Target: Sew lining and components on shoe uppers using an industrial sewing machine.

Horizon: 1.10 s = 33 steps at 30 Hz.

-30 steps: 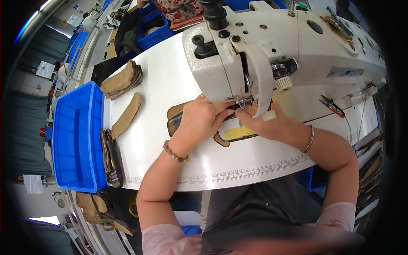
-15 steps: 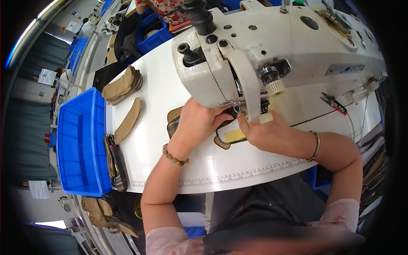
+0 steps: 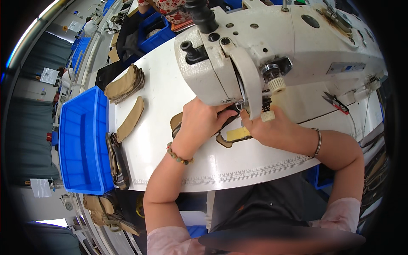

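Note:
My left hand (image 3: 199,123) is closed, thumb and index pinched on a dark, tan-edged fabric piece (image 3: 225,121) just left of the presser foot (image 3: 239,104) of a white sewing machine (image 3: 306,38). A flap of tan fabric (image 3: 176,119) sticks out behind that hand. My right hand (image 3: 270,131) is at the right of the foot, index fingertip at the work, other fingers curled; what they grip is hidden. Below the fingers lie a yellow strip (image 3: 237,133) and a rounded tan tab (image 3: 224,141). The needle tip is too small to make out.
At left are a blue bin (image 3: 83,140), a tan stack (image 3: 123,83), a single tan piece (image 3: 130,119) and folded plaid pieces (image 3: 119,163). Red-handled snips (image 3: 337,103) lie at right. More bins (image 3: 155,38) and a co-worker in floral clothing (image 3: 172,10) are beyond the table.
The view has shifted slightly. Both hands stay at the presser foot; my right fingertips have moved a little to the right, and my left thumb remains pinched on the fabric.

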Tool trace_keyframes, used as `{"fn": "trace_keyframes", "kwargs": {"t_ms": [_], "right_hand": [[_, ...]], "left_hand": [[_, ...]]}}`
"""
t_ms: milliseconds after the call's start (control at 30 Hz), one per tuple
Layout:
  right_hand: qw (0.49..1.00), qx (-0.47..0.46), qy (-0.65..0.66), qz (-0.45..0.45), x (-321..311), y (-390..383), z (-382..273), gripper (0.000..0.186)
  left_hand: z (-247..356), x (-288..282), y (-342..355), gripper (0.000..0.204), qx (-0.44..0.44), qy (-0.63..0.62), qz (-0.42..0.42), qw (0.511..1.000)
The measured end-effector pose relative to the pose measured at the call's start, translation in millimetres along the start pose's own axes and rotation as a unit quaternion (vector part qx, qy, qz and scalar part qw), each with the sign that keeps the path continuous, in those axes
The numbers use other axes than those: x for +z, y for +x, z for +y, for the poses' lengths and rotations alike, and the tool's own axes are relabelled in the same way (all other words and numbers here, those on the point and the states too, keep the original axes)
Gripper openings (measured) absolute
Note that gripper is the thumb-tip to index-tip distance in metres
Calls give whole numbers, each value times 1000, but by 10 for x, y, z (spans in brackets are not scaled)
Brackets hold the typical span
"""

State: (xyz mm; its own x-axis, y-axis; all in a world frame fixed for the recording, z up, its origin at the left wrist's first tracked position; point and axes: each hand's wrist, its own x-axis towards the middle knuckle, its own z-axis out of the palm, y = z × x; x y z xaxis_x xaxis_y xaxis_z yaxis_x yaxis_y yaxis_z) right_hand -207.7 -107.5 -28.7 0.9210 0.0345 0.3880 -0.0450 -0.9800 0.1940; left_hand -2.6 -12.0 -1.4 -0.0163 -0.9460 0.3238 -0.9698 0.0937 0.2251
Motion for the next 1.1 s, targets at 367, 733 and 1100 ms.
{"fn": "trace_keyframes", "kwargs": {"t_ms": [367, 733, 1100], "right_hand": [[1000, 0, -10, 7, 27, -7, 21, 48], [996, 3, 88, 26, 15, -11, -23, 43], [989, 12, 137, 61, 33, 12, -80, 42]], "left_hand": [[27, -2, 17, 26, 1, 25, 11, 1000], [98, -2, 3, 21, -5, 63, 29, 998], [-1, 39, -21, 26, -45, -30, 26, 998]]}}
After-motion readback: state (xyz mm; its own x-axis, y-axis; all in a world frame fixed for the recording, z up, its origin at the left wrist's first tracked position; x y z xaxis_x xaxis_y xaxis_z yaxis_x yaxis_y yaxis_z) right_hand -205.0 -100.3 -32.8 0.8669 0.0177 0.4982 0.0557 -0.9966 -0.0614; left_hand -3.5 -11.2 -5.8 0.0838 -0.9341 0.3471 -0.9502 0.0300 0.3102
